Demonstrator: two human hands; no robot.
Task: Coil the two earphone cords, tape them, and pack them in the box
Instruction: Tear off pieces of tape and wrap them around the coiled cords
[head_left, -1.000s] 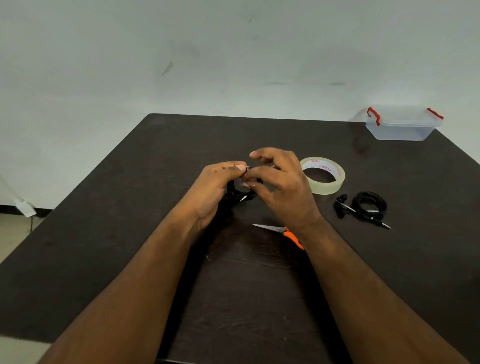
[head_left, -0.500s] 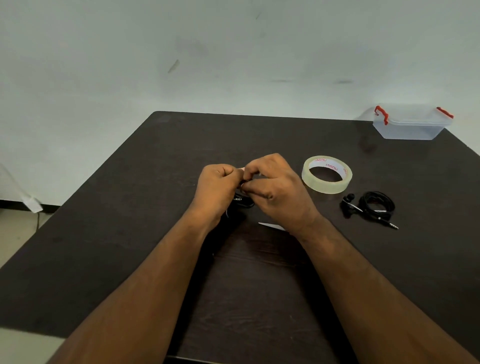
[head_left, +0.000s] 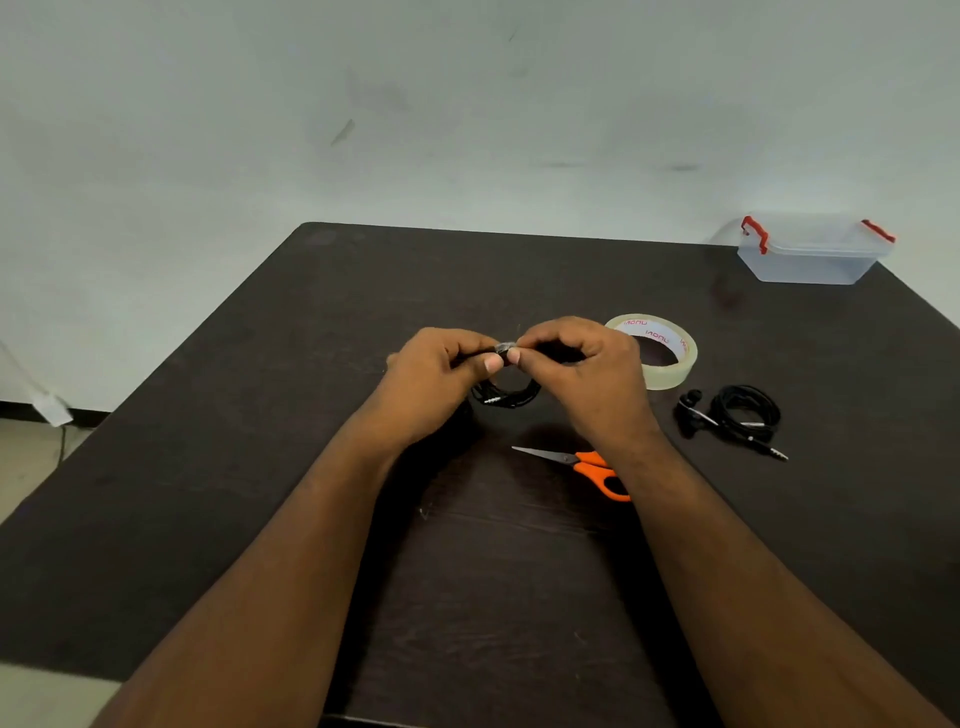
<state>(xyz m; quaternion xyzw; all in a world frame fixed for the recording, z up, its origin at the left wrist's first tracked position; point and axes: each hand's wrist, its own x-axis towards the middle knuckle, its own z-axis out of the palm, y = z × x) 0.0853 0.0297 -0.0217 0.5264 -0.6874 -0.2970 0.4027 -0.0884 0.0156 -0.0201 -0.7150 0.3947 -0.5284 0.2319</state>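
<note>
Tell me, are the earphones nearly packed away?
Not yet. One coiled cord already lies on the table. The left hand and right hand pinch tape round the second coil. The box has its lid on, so packing is left.

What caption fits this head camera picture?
Left hand and right hand pinch clear tape around a coiled black earphone cord above the dark table.

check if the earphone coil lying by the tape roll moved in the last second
No. The earphone coil lies at the same spot, just right of and nearer than the tape roll; only the view shifted.
</note>
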